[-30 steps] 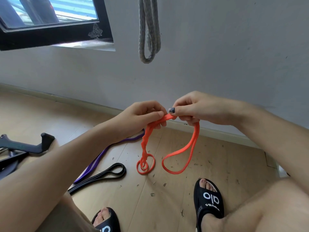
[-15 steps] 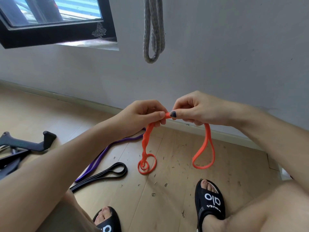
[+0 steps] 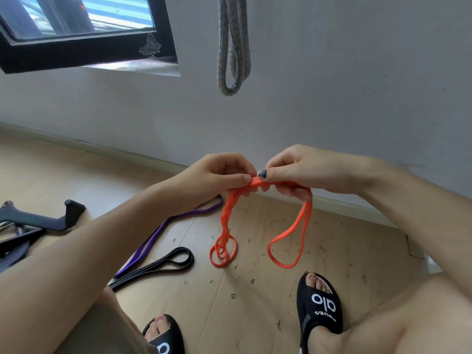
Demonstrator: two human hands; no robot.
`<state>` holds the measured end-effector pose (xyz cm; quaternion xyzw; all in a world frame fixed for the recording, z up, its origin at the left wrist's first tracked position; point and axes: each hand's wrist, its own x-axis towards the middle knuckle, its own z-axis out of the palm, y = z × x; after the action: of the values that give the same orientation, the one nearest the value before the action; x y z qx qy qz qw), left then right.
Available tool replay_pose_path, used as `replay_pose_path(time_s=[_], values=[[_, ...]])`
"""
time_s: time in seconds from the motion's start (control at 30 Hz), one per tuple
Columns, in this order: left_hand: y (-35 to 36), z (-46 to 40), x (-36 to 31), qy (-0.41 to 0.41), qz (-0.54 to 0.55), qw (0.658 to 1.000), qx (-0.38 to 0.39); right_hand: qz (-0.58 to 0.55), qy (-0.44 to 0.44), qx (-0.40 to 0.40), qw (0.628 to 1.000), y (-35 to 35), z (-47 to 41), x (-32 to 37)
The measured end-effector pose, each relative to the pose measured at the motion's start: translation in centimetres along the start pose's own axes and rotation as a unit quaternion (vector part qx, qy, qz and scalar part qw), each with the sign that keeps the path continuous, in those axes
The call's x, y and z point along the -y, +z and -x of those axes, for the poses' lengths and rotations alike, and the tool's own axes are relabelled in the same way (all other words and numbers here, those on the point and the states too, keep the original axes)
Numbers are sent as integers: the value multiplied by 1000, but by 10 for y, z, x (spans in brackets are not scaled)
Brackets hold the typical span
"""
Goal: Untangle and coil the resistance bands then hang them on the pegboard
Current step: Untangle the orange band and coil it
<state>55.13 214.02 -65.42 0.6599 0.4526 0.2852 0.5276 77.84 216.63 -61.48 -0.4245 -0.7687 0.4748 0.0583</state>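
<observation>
Orange band (image 3: 228, 221) dangling below both grips

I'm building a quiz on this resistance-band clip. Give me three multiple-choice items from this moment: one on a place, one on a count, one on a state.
1. Where does the black band lie?
A. On the floor beside the purple band
B. Hung on the wall
C. Across a sandal

2. How many bands lie on the floor untouched by any hand?
A. One
B. Two
C. Four

3. What is the state of the orange band?
A. Coiled flat on the floor
B. Held up by both hands, twisted on one side
C. Hung on the wall

Key: 1 A, the black band lies by the purple band on the floor. 2 B, only those two. 3 B, the left hand and right hand pinch the orange band, whose left strand hangs twisted.
</observation>
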Motion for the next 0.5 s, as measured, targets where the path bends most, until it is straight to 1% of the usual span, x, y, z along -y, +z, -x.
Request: replay_pose_path(time_s=[0.1, 0.2, 0.27, 0.4, 0.5], values=[[-2, 0, 1, -2, 0, 1000, 14, -29, -2, -11, 1000, 0, -1, -1], [0, 1, 3, -32, -4, 998, 51, -74, -16, -17, 997, 0, -1, 0], [1, 1, 4, -53, 1, 996, 67, -82, -24, -27, 996, -2, 0, 0], [-1, 1, 4, -64, 67, 994, 50, -80, -22, -49, 995, -9, 2, -2], [0, 1, 2, -50, 66, 996, 34, -47, -8, -48, 998, -13, 5, -5]])
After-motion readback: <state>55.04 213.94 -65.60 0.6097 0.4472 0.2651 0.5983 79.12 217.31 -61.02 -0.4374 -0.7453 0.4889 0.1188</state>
